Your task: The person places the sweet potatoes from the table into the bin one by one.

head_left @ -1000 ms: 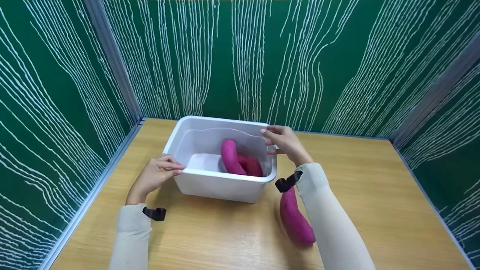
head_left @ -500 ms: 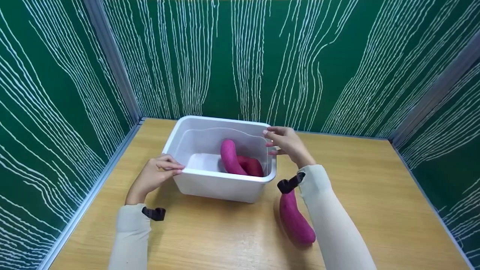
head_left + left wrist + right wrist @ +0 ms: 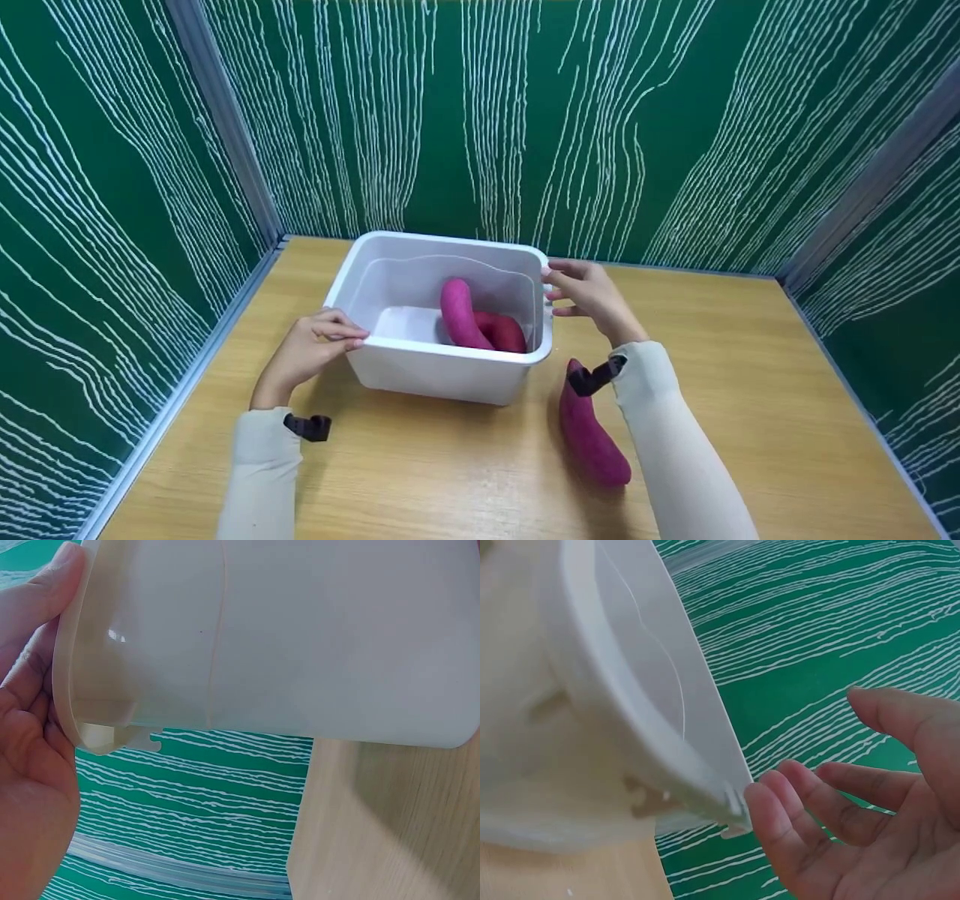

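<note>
A white plastic bin stands on the wooden table. My left hand pinches its rim at the front left corner; in the left wrist view the thumb lies on one side of the rim. My right hand is beside the right rim with thumb and fingers spread and nothing between them; in the right wrist view its fingertips are close to the rim's corner. Inside the bin a curved pink-magenta, sausage-shaped piece leans over a dark red curved one.
A long magenta, eggplant-like piece lies on the table in front of the bin's right side, close by the right sleeve. Green walls with white wavy lines enclose the table at the back and both sides.
My right hand has drawn back to the right, from over the bin's right rim to just outside it. The left hand and the bin stay where they were.
</note>
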{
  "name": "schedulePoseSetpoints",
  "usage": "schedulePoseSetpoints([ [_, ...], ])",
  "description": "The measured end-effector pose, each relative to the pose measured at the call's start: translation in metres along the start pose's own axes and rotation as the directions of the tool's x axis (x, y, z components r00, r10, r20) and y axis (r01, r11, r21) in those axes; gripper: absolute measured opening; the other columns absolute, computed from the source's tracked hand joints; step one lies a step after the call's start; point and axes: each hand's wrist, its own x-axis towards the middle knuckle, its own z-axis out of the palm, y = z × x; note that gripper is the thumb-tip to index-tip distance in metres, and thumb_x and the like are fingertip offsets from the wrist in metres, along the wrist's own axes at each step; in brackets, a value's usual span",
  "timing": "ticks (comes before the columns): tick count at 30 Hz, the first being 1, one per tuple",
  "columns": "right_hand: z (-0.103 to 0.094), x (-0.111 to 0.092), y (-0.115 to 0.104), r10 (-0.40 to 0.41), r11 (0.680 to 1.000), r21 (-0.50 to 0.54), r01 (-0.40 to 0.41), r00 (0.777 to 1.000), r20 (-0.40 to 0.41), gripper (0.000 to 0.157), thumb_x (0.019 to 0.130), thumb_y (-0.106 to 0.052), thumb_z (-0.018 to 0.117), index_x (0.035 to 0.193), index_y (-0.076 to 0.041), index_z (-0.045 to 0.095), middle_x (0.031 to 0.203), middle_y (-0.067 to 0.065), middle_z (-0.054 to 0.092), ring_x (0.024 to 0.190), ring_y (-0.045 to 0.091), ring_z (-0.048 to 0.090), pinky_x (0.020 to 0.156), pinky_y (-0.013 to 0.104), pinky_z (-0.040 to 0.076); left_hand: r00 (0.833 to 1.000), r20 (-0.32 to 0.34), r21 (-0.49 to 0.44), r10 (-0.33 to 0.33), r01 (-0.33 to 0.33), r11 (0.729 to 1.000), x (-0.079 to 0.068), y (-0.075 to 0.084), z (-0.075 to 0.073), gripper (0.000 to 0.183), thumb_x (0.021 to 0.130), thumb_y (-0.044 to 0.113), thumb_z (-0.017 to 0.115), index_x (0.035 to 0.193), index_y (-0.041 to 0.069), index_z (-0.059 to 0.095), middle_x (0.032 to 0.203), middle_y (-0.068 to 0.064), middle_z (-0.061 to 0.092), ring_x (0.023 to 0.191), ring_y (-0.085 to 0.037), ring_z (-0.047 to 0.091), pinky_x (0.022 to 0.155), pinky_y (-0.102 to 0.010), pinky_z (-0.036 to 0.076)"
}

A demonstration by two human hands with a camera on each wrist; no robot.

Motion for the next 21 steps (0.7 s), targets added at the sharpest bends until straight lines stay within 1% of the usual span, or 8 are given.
schedulePoseSetpoints([
  [1,-0.001,-0.001,0.002,-0.002,1.000,-0.003,0.002,1.000,-0.004,0.057,0.094,-0.041,0.059,0.141,-0.012,0.047,0.134,0.011,0.054,0.113,0.029,0.059,0.082,0.033,0.055,1.000,-0.002,0.003,0.001,-0.001,1.000,0.000,0.000,0.000,0.013,0.084,0.010,0.073,0.096,0.009,0.078,0.099,-0.007,0.066,0.105,-0.021,0.052,0.097,-0.042,0.044],
  [3,-0.003,-0.002,0.005,-0.005,1.000,-0.004,0.005,1.000,-0.007,0.057,0.093,-0.041,0.059,0.141,-0.011,0.048,0.133,0.011,0.055,0.112,0.030,0.059,0.082,0.034,0.056,1.000,-0.008,0.005,0.016,-0.016,1.000,0.000,0.001,0.000,0.014,0.083,0.010,0.074,0.096,0.008,0.078,0.097,-0.008,0.066,0.101,-0.019,0.053,0.091,-0.035,0.046],
  [6,-0.006,-0.003,0.009,0.006,1.000,-0.005,-0.006,1.000,-0.012,0.058,0.094,-0.041,0.059,0.141,-0.010,0.046,0.135,0.013,0.054,0.114,0.031,0.057,0.082,0.034,0.056,0.999,-0.017,0.009,0.047,-0.046,0.999,-0.001,-0.001,0.001,0.014,0.081,0.007,0.075,0.095,0.006,0.078,0.095,-0.009,0.066,0.094,-0.015,0.053,0.081,-0.024,0.045],
  [8,-0.007,-0.005,0.011,0.019,1.000,-0.012,-0.019,1.000,-0.013,0.061,0.094,-0.042,0.058,0.143,-0.008,0.044,0.136,0.015,0.053,0.115,0.031,0.056,0.082,0.034,0.056,0.998,-0.019,0.004,0.065,-0.065,0.998,0.000,-0.001,0.001,0.013,0.081,0.006,0.075,0.094,0.006,0.078,0.093,-0.009,0.066,0.090,-0.014,0.053,0.076,-0.021,0.044],
  [9,-0.008,-0.006,0.012,0.025,1.000,-0.018,-0.025,1.000,-0.015,0.062,0.094,-0.042,0.057,0.143,-0.007,0.043,0.137,0.015,0.052,0.116,0.031,0.056,0.082,0.033,0.056,0.998,-0.020,0.003,0.066,-0.066,0.998,0.000,-0.001,0.001,0.013,0.081,0.006,0.075,0.094,0.006,0.078,0.093,-0.009,0.066,0.090,-0.014,0.053,0.076,-0.020,0.043],
  [12,-0.011,-0.008,0.017,0.043,0.998,-0.035,-0.044,0.999,-0.016,0.066,0.094,-0.045,0.058,0.144,-0.007,0.041,0.138,0.015,0.051,0.117,0.031,0.056,0.082,0.033,0.056,0.998,-0.017,-0.002,0.059,-0.059,0.998,0.000,-0.001,0.001,0.013,0.081,0.006,0.075,0.093,0.007,0.078,0.092,-0.008,0.065,0.091,-0.013,0.053,0.077,-0.020,0.043],
  [16,-0.014,-0.014,0.024,0.049,0.997,-0.050,-0.050,0.999,-0.009,0.072,0.091,-0.050,0.059,0.144,-0.005,0.040,0.138,0.017,0.051,0.118,0.033,0.055,0.083,0.033,0.055,0.999,-0.013,0.003,0.044,-0.044,0.999,0.000,-0.002,0.000,0.013,0.082,0.007,0.074,0.093,0.008,0.078,0.091,-0.006,0.065,0.093,-0.017,0.054,0.079,-0.022,0.044],
  [21,-0.018,-0.020,0.037,0.051,0.997,-0.055,-0.050,0.999,0.014,0.072,0.091,-0.050,0.059,0.144,-0.005,0.040,0.139,0.019,0.049,0.120,0.036,0.053,0.086,0.035,0.054,1.000,-0.008,0.008,0.029,-0.029,1.000,0.000,-0.001,0.000,0.013,0.082,0.008,0.074,0.094,0.009,0.079,0.093,-0.005,0.066,0.095,-0.019,0.053,0.082,-0.025,0.045],
])
